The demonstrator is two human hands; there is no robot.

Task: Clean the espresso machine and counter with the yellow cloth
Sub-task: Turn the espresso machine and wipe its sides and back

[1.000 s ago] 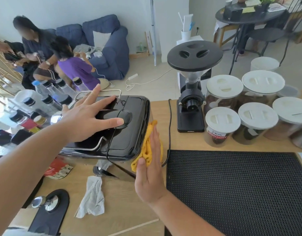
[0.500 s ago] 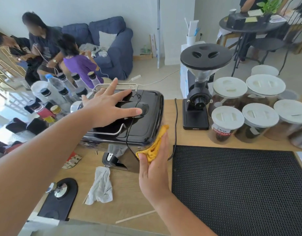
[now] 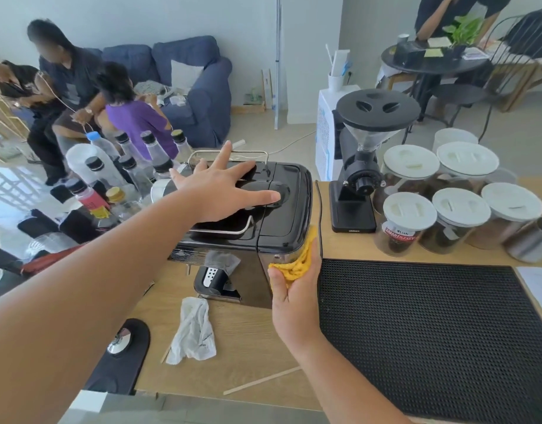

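Observation:
The black espresso machine (image 3: 282,221) stands on the wooden counter (image 3: 251,338). My left hand (image 3: 220,191) lies flat on its glossy top, fingers spread, holding nothing. My right hand (image 3: 291,289) presses the bunched yellow cloth (image 3: 297,261) against the machine's right front corner, just below the top edge. Part of the cloth is hidden between my palm and the machine.
A crumpled white cloth (image 3: 193,332) lies in front of the machine. A black rubber mat (image 3: 432,338) covers the counter's right side. Behind it stand a black grinder (image 3: 358,179) and several white-lidded jars (image 3: 407,221). Bottles (image 3: 126,169) crowd the left. A tamper mat (image 3: 119,356) sits front left.
My right hand has slid the yellow cloth down the machine's right corner toward me. My left hand stays flat on the top. The camera view has shifted, and the scene now sits further right in frame.

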